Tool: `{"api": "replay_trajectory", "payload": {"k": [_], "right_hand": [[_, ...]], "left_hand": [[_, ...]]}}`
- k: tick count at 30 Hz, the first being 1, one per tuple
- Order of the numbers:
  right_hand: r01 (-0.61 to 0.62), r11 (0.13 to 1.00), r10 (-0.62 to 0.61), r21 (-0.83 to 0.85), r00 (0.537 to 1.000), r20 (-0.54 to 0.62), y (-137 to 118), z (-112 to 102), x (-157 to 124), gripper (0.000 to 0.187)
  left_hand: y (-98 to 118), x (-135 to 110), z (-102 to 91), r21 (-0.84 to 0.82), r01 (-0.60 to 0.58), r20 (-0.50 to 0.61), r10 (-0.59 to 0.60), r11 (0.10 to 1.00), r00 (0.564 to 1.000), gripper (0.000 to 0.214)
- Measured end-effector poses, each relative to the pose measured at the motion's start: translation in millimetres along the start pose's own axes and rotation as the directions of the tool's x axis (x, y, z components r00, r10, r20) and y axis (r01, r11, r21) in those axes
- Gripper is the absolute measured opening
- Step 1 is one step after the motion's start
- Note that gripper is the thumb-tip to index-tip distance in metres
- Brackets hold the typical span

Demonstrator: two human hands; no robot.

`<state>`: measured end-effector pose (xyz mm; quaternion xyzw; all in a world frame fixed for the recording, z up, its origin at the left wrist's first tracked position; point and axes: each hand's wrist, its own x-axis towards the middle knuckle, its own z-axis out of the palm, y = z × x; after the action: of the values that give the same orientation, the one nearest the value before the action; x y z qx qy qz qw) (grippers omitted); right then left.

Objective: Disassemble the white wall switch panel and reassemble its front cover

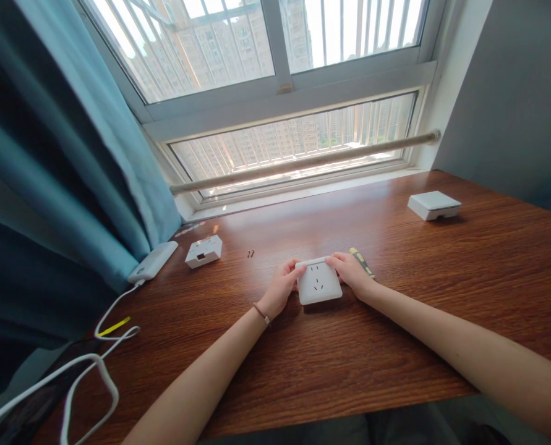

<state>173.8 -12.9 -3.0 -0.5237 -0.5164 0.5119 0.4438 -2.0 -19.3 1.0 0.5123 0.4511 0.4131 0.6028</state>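
Observation:
A white wall socket [318, 283] with several plug holes lies face up on the wooden desk [396, 321]. My left hand [281, 288] grips its left edge, thumb on the top corner. My right hand [352, 273] holds its right edge, fingers curled over the top corner. Both hands are closed on the socket. A yellow-handled screwdriver [361, 262] lies just behind my right hand, partly hidden by it.
A white back box [203, 251] and two small screws [251, 253] lie to the left. A white power bank [153, 261] with a white cable [89, 364] sits by the blue curtain [62, 161]. Another white switch box [433, 204] rests at the far right.

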Motion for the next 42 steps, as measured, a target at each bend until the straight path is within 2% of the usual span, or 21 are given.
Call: {"api": "replay_trajectory", "payload": {"k": [12, 19, 29, 42], "right_hand": [[-0.003, 0.998, 0.000, 0.063, 0.999, 0.048, -2.8, -0.1, -3.1, 0.023], [-0.058, 0.985, 0.046, 0.165, 0.996, 0.079, -1.0, -1.4, -1.7, 0.023], [-0.088, 0.950, 0.097, 0.300, 0.995, -0.016, -1.8, -1.8, 1.5, 0.023], [-0.069, 0.954, 0.071, 0.292, 0.997, 0.004, -1.4, 0.2, 0.7, 0.015]], "left_hand": [[0.7, 0.1, 2.8, 0.004, 0.020, -0.009, -0.020, 1.000, 1.000, 0.034], [1.6, -1.1, 3.7, -0.009, 0.021, -0.009, -0.021, 1.000, 1.000, 0.033], [-0.3, 2.1, 3.5, 0.013, 0.003, 0.021, -0.003, 1.000, 1.000, 0.035], [-5.2, 3.8, 1.6, 0.008, -0.028, -0.038, 0.028, 1.000, 0.999, 0.036]]}}
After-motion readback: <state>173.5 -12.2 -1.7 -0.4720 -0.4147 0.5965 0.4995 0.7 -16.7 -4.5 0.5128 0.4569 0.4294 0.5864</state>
